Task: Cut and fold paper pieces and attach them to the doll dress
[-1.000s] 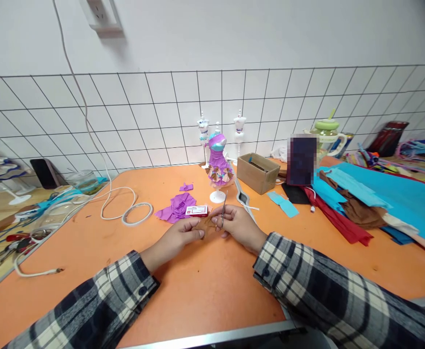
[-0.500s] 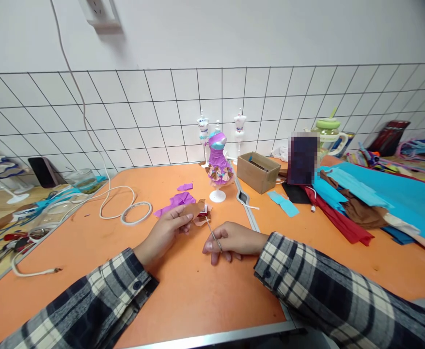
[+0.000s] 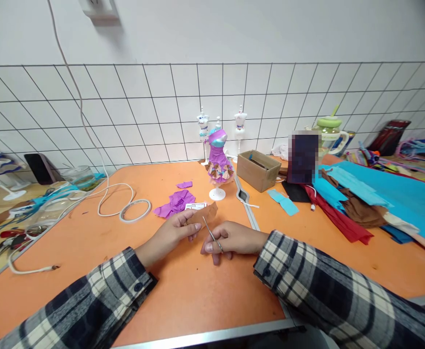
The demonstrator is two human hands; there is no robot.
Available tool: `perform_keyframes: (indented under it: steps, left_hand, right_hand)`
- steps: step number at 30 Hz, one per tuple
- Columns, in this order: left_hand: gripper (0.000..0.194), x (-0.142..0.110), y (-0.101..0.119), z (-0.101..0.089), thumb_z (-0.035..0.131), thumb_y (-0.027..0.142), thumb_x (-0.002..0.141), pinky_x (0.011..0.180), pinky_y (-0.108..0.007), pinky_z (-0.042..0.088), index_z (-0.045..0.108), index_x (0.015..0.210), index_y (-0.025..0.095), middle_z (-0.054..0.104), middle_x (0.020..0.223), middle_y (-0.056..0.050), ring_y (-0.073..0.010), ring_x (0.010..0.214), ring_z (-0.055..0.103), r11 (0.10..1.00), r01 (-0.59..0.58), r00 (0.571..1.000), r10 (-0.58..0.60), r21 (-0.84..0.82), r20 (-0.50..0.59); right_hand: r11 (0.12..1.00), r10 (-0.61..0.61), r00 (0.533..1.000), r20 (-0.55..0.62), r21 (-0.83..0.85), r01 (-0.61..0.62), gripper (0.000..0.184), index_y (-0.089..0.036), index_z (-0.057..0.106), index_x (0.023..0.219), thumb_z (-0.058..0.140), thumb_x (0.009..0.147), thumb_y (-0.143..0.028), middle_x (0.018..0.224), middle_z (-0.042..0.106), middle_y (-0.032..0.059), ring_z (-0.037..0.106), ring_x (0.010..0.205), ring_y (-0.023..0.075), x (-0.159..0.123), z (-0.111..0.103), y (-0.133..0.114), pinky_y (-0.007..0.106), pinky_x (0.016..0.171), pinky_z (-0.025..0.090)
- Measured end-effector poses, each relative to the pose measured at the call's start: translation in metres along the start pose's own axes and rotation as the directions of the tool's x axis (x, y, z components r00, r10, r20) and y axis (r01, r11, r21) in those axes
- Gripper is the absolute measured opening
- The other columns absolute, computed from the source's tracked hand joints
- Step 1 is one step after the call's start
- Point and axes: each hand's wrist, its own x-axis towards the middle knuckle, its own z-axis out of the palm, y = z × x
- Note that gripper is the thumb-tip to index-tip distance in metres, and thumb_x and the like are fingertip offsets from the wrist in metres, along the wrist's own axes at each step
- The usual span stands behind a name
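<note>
My left hand (image 3: 178, 231) pinches a piece of brown crepe paper (image 3: 205, 214) over the orange table. In my right hand (image 3: 230, 239) is a small pair of scissors (image 3: 212, 234), its fingers round the handles and the blades pointing up toward the paper's right side. Whether the blades touch the paper I cannot tell. Behind the paper shows a small white card with a red edge (image 3: 195, 206). Crumpled purple paper (image 3: 177, 202) lies just beyond my left hand. Farther back stands a mini dress form (image 3: 217, 155) in a purple dress with a brown and peach ruffled hem.
A cardboard box (image 3: 258, 170) stands right of the dress form, with a phone (image 3: 303, 157) beyond it. Coloured paper sheets (image 3: 365, 208) cover the right side. A tape roll (image 3: 135, 211) and white cable (image 3: 99, 194) lie left. Two more mannequins (image 3: 240, 123) stand behind.
The brown paper now lies flatter and extends right from my left hand. The red-edged card, partly covered before, shows more behind it. My right hand with the scissors has barely moved.
</note>
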Motion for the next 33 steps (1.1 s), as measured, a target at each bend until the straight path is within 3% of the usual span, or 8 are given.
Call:
perform_keyframes:
  steps: [5, 10, 13, 15, 18, 22, 26, 33]
  left_hand:
    - [0.042, -0.002, 0.003, 0.002, 0.072, 0.030, 0.078, 0.065, -0.026, 0.042, 0.058, 0.117, 0.019, 0.064, 0.090, -0.003, -0.0147, 0.073, 0.056, 0.996, -0.046, 0.998, 0.043, -0.075, -0.039]
    - [0.074, -0.006, 0.013, 0.007, 0.073, 0.030, 0.078, 0.087, -0.037, 0.044, 0.037, 0.142, 0.031, 0.064, 0.117, -0.008, -0.0239, 0.104, 0.060, 0.972, -0.114, 0.988, 0.133, -0.206, 0.080]
    - [0.050, -0.006, 0.013, 0.007, 0.077, 0.031, 0.074, 0.090, -0.036, 0.042, 0.060, 0.120, 0.024, 0.062, 0.123, -0.009, -0.0251, 0.110, 0.056, 0.991, -0.128, 0.991, 0.129, -0.034, 0.021]
    - [0.031, -0.006, 0.011, 0.006, 0.079, 0.033, 0.071, 0.086, -0.033, 0.043, 0.068, 0.096, 0.019, 0.067, 0.108, -0.007, -0.0231, 0.101, 0.058, 0.995, -0.098, 0.995, 0.098, 0.011, -0.009]
    - [0.030, -0.007, 0.008, 0.006, 0.081, 0.040, 0.069, 0.071, -0.029, 0.043, 0.065, 0.078, 0.016, 0.063, 0.077, -0.001, -0.0164, 0.075, 0.057, 0.994, -0.059, 0.998, 0.062, -0.090, 0.028]
    - [0.039, -0.008, 0.005, 0.007, 0.073, 0.052, 0.074, 0.063, -0.027, 0.042, 0.064, 0.079, 0.015, 0.058, 0.073, -0.001, -0.0135, 0.065, 0.052, 0.972, -0.093, 0.993, 0.107, -0.217, 0.055]
    - [0.034, -0.005, 0.003, 0.005, 0.072, 0.046, 0.078, 0.062, -0.026, 0.040, 0.064, 0.072, 0.013, 0.056, 0.065, 0.000, -0.0119, 0.062, 0.050, 0.986, -0.100, 0.993, 0.107, -0.132, 0.046]
    - [0.035, -0.003, 0.005, 0.002, 0.079, 0.045, 0.069, 0.067, -0.028, 0.043, 0.066, 0.073, 0.013, 0.063, 0.071, -0.003, -0.0152, 0.068, 0.055, 0.997, -0.036, 0.995, 0.042, -0.067, 0.087]
  right_hand:
    - [0.999, -0.033, 0.999, -0.025, -0.008, 0.033, 0.047, -0.008, 0.071, 0.093, 0.068, 0.078, -0.052, 0.061, 0.064, 0.0010, 0.042, 0.049, 0.0050, -0.001, -0.001, 0.000, 0.017, 0.046, 0.031]
    - [0.998, -0.051, 0.996, 0.074, 0.040, 0.048, 0.049, -0.009, 0.070, 0.103, 0.067, 0.080, -0.052, 0.063, 0.064, 0.0001, 0.039, 0.045, 0.0040, -0.002, 0.000, 0.001, 0.017, 0.042, 0.029]
    - [0.996, -0.079, 0.988, 0.135, 0.058, 0.071, 0.048, -0.010, 0.069, 0.106, 0.066, 0.081, -0.051, 0.066, 0.065, 0.0002, 0.042, 0.047, 0.0046, -0.002, 0.002, 0.001, 0.016, 0.043, 0.033]
    - [0.994, -0.097, 0.983, 0.155, 0.074, 0.086, 0.049, -0.011, 0.069, 0.108, 0.065, 0.082, -0.052, 0.068, 0.065, 0.0006, 0.044, 0.049, 0.0048, -0.002, 0.004, 0.001, 0.016, 0.044, 0.035]
    - [0.990, -0.121, 0.980, 0.160, 0.088, 0.108, 0.051, -0.011, 0.068, 0.108, 0.064, 0.082, -0.054, 0.069, 0.064, 0.0006, 0.045, 0.051, 0.0051, -0.002, 0.005, 0.000, 0.016, 0.046, 0.036]
    - [0.988, -0.137, 0.977, 0.164, 0.096, 0.123, 0.051, -0.011, 0.068, 0.108, 0.064, 0.082, -0.054, 0.069, 0.064, 0.0005, 0.046, 0.053, 0.0056, -0.002, 0.005, 0.002, 0.016, 0.047, 0.037]
    - [0.988, -0.135, 0.975, 0.177, 0.100, 0.119, 0.050, -0.011, 0.067, 0.109, 0.065, 0.082, -0.054, 0.071, 0.064, 0.0008, 0.048, 0.053, 0.0054, -0.001, 0.005, 0.003, 0.016, 0.048, 0.038]
    - [0.986, -0.139, 0.964, 0.225, 0.119, 0.114, 0.058, -0.014, 0.065, 0.114, 0.066, 0.078, -0.058, 0.083, 0.065, 0.0030, 0.054, 0.063, 0.0081, -0.001, 0.004, 0.003, 0.016, 0.049, 0.042]
